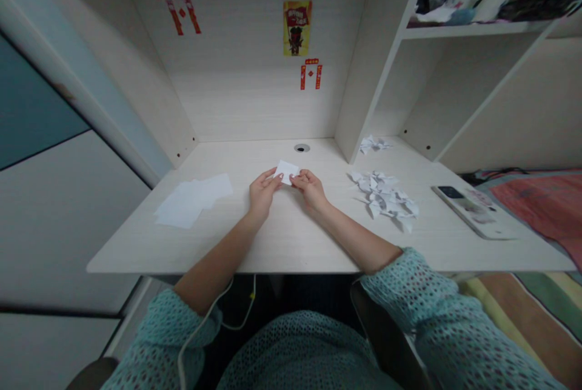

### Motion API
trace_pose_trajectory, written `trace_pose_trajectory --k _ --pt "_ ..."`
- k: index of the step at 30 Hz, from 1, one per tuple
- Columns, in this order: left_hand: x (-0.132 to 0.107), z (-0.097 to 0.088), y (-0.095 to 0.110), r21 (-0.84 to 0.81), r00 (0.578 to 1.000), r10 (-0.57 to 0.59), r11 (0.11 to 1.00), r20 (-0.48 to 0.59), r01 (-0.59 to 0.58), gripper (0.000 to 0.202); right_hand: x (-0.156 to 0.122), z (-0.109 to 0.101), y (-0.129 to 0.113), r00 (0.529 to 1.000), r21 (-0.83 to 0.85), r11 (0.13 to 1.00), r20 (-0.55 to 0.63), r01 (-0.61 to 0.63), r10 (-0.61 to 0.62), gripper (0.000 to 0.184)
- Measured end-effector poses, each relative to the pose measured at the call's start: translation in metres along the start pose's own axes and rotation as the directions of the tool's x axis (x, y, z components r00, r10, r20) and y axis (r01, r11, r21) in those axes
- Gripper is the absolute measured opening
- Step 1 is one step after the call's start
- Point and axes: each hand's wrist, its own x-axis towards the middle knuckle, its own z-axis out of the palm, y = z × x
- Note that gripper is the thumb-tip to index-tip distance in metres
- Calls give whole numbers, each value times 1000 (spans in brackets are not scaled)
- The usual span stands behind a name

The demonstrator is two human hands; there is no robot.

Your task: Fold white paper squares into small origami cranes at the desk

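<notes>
A small white folded paper (287, 170) is held over the middle of the pale desk (291, 238). My left hand (262, 191) pinches its left side and my right hand (309, 187) pinches its right side, fingers closed on it. To the left lies a loose stack of flat white paper sheets (193, 201). To the right lies a pile of several folded white paper pieces (385, 197).
A phone (473, 209) lies at the right of the desk. Another small heap of folded paper (373, 144) sits by the shelf divider. A cable hole (301, 148) is at the back. Red and yellow stickers (296, 27) hang on the back wall. Shelves rise at right.
</notes>
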Motion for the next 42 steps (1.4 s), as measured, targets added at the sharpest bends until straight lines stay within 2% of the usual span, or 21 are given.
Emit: trace_pose_trajectory --k 4,10,13,16,18,21,25,27,29,32,36,39,42 --pt "1 -2 -1 -27 999 -34 999 0 34 50 0 -1 1 1000 11 1000 11 -4 4 37" --pt "2 -4 -3 -71 995 -89 993 50 93 37 2 -4 -2 990 -135 981 -3 142 -143 29" --pt "1 -2 -3 -38 996 -42 998 76 45 40 4 -9 -4 983 -166 969 -2 182 -185 26" --pt "0 -1 -1 25 994 24 999 103 -27 43 7 -14 -8 964 -267 926 64 266 -259 21" --pt "-1 -1 2 73 992 39 996 120 -48 43 8 -17 -13 930 -373 852 149 368 -336 18" --pt "-1 -3 4 163 986 39 984 165 -67 44 7 -20 -20 857 -522 680 300 515 -418 21" --pt "-2 -4 2 250 982 37 965 187 -84 39 2 -18 -23 768 -612 466 467 639 -439 25" --pt "-2 -3 1 258 985 11 964 175 -56 38 1 -17 -23 753 -623 427 491 655 -438 24" --pt "-2 -2 0 244 988 4 969 152 -41 38 2 -17 -21 781 -630 467 438 620 -445 22" --pt "0 -3 0 189 996 21 981 88 -37 36 6 -17 -16 847 -579 619 329 530 -418 28" --pt "2 -5 1 119 999 4 993 35 -8 42 10 -17 -7 897 -450 780 286 436 -336 39" --pt "0 -4 2 110 998 23 994 56 -29 56 12 -17 -4 909 -421 808 253 412 -332 40" --pt "-4 -2 5 128 989 72 988 131 -89 70 12 -19 -6 899 -457 775 239 437 -366 33"
